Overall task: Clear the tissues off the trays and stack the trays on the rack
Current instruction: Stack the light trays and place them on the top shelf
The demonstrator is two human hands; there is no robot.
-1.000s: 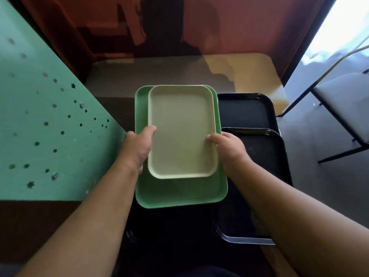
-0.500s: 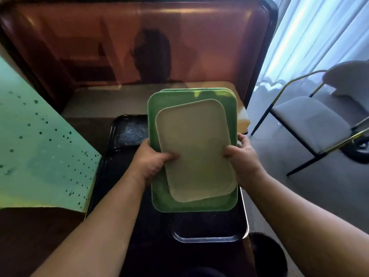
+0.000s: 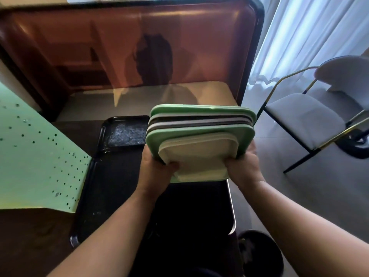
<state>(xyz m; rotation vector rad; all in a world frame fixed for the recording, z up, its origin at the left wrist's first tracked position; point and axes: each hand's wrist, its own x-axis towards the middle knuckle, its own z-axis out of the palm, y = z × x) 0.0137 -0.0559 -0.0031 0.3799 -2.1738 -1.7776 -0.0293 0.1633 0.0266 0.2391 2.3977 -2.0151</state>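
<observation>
A: Forearms first, nearest the camera, both reaching forward over the black trays (image 3: pixel 111 182) lying on the table.

B: And the grip?

A: My left hand (image 3: pixel 156 170) curls round the near left corner of the stack of trays (image 3: pixel 199 140), thumb over the cream tray (image 3: pixel 197 154) on top. My right hand (image 3: pixel 244 165) clamps the near right corner the same way. The stack is held up off the table and tipped so its far edge rises.

B: What's in it?

A: Cream on top, a green tray (image 3: pixel 246 136) under it, grey ones below, another green lowest. I see no tissues on the top face.

B: Then carry it to the rack?

A: That's my judgement, though I can't pick out the rack here. I'd level the stack first, since the smaller cream tray could slide toward me, and keep both thumbs pressing down on it.

B: Anything beyond?

A: A wet-looking black tray (image 3: pixel 127 132) just left of the stack, a green perforated panel (image 3: pixel 36 160), then the brown partition (image 3: pixel 119 43). A chair (image 3: pixel 307 116) stands to the right.
</observation>
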